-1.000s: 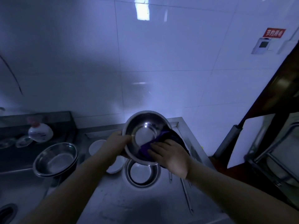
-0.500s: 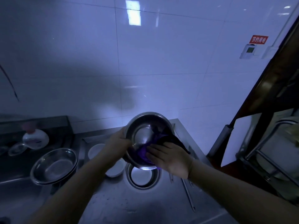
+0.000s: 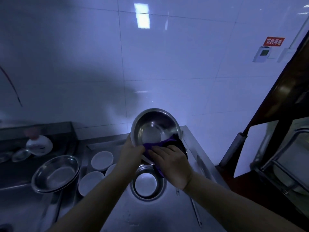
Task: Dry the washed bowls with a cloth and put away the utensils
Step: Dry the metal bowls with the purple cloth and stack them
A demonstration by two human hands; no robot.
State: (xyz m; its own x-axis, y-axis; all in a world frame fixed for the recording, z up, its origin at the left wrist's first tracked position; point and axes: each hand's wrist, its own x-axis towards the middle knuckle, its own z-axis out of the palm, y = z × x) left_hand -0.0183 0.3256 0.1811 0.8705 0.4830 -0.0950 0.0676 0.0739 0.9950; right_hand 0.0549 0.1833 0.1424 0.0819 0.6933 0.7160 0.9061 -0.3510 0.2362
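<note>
Steel bowl (image 3: 154,129) held up in the air above the counter (image 3: 150,213), tilted so its open mouth faces back toward the person and slightly up, base toward the tiled wall (image 3: 167,64); likely tilted this way so the inside is visible and reachable for wiping. It's round, so no real long axis; the axis through its middle runs roughly from the person to the wall. Left hand (image 3: 132,152) grips the lower-left rim, fingers curled round the edge, steadying the bowl. Right hand (image 3: 172,163) presses a purple cloth (image 3: 160,144) over the lower-right rim, fingers (image 3: 160,150) fairly straight and close together on top of the cloth; thumb hidden, so can't tell if it pinches underneath. Cloth wraps both inside and outside of the rim, its dark part hanging behind the hand. Judged step: drying the rim and inner wall of this bowl, mid-task. Directly below sits another steel bowl (image 3: 160,185) with a white bowl (image 3: 145,182) nested in it. More white bowls (image 3: 102,159) sit to the left, near a steel basin (image 3: 55,174). A soap bottle (image 3: 39,144) stands further back left. Long utensils (image 3: 195,211) lie along the right side of the counter, not yet put away.
</note>
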